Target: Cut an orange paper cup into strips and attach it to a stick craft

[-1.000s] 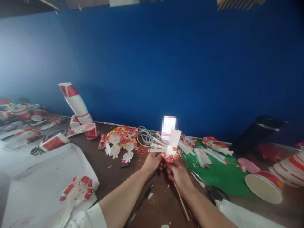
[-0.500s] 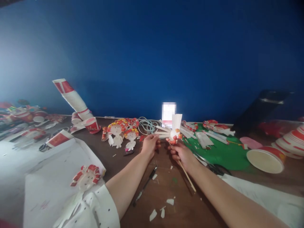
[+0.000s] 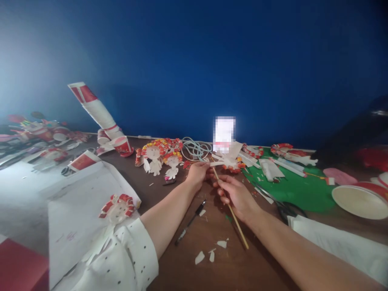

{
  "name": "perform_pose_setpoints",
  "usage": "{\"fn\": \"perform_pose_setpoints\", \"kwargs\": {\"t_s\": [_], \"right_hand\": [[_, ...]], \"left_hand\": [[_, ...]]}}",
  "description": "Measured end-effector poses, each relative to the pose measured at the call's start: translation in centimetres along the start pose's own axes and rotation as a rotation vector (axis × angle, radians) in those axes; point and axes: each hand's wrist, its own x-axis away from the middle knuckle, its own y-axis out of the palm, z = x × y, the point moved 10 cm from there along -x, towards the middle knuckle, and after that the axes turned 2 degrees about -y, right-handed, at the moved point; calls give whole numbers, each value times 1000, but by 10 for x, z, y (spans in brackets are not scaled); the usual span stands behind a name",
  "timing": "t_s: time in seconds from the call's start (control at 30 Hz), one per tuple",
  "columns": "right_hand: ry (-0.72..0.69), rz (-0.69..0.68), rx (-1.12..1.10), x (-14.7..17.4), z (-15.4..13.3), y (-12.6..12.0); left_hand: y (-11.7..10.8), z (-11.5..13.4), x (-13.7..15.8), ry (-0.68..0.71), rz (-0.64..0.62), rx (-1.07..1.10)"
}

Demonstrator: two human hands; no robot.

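My right hand [image 3: 235,193] is closed around a thin wooden stick [image 3: 239,228], which slants from the fingers down toward the front of the table. Just beyond the stick's upper end is a paper figure [image 3: 232,161] with red and orange paper pieces along its edge. My left hand [image 3: 198,176] pinches close to the stick's tip, at the end of a white paper strip [image 3: 216,163]. Its fingertips are partly hidden. A black pen [image 3: 190,222] lies on the table between my forearms.
Several finished-looking paper dolls [image 3: 153,155] lie at the back left, near a coiled pale cable [image 3: 197,148]. Stacked paper cups [image 3: 100,111] lean at the left. Scissors [image 3: 286,210], a green sheet [image 3: 315,196] and a paper cup [image 3: 360,200] are on the right. White scraps [image 3: 200,257] lie in front.
The paper figure has turned and tipped lower, away from me, so more of the stick's upper part shows. My left hand has come closer to the stick. The whole view has shifted slightly.
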Motion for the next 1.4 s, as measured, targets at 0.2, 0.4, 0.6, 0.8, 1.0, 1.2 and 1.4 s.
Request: {"fn": "perform_pose_setpoints", "kwargs": {"t_s": [0.2, 0.4, 0.6, 0.8, 1.0, 1.2, 1.4], "right_hand": [[-37, 3, -40, -16, -9, -9], [61, -129, -57, -19, -5, 1], [67, -86, -63, -22, -4, -6], [80, -87, -80, -21, -6, -5], [90, -74, -77, -19, -6, -5], [85, -68, -93, -20, -6, -7], [114, -78, -144, -22, -5, -8]], "left_hand": [[4, -2, 5, -35, -64, 32], [12, -7, 7, -79, -146, 15], [15, -10, 4, -154, -233, 128], [18, -10, 4, -159, -338, 121], [18, -11, 1, -157, -332, 106], [17, -11, 1, -175, -343, 132], [18, -10, 3, -160, -369, 147]]}}
